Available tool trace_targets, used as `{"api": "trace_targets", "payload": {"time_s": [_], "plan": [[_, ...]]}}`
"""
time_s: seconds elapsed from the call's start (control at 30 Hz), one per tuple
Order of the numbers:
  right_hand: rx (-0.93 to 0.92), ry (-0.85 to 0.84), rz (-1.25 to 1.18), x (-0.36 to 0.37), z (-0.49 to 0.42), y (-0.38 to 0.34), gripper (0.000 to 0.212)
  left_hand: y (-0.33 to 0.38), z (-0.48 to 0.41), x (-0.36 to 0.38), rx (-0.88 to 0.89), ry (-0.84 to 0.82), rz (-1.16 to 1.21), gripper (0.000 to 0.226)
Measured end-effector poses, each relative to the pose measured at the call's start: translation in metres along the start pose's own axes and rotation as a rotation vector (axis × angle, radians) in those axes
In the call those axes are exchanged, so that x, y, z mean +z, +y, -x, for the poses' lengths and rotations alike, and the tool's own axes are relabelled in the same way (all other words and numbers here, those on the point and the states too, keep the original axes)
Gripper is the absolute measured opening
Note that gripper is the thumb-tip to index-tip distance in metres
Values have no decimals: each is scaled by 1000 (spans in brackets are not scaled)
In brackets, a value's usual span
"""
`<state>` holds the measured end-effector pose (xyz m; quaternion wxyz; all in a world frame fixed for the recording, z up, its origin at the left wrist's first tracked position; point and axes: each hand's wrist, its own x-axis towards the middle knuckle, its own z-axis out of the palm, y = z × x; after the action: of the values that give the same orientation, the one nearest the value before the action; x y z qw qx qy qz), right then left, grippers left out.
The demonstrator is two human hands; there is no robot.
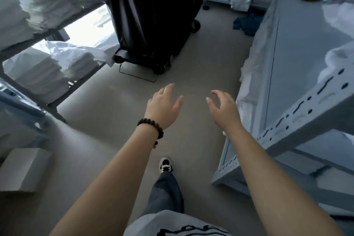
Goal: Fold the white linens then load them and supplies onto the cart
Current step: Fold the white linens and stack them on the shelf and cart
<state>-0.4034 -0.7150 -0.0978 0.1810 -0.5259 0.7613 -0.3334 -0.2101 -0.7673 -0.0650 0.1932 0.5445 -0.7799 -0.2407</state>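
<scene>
Both my arms reach forward over the grey floor. My left hand [163, 106], with a dark bead bracelet at the wrist, has relaxed fingers and holds nothing. My right hand [223, 108] is also empty, its fingers loosely spread. Ahead stands a wheeled cart [153, 15] draped with a black bag. Stacks of folded white linens [44, 74] lie on the lower shelf of the rack at left, with more white towels [15, 19] on the shelf above. A white sheet [252, 57] hangs over the edge of the surface at right.
A grey metal shelving unit [287, 120] stands close on the right. A cardboard box [24, 168] sits on the floor at lower left. Blue cloth [247, 25] lies on the floor far right. Open floor runs between my hands and the cart.
</scene>
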Motion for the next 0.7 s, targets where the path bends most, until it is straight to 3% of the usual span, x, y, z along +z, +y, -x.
{"api": "trace_targets", "payload": {"time_s": [0.37,0.7], "plan": [[143,146,64,11,-214,-35,41,-15,-256,-24,155,-120,55,55],[296,297,38,0,-335,17,38,20,-419,18,295,-234,54,56]]}}
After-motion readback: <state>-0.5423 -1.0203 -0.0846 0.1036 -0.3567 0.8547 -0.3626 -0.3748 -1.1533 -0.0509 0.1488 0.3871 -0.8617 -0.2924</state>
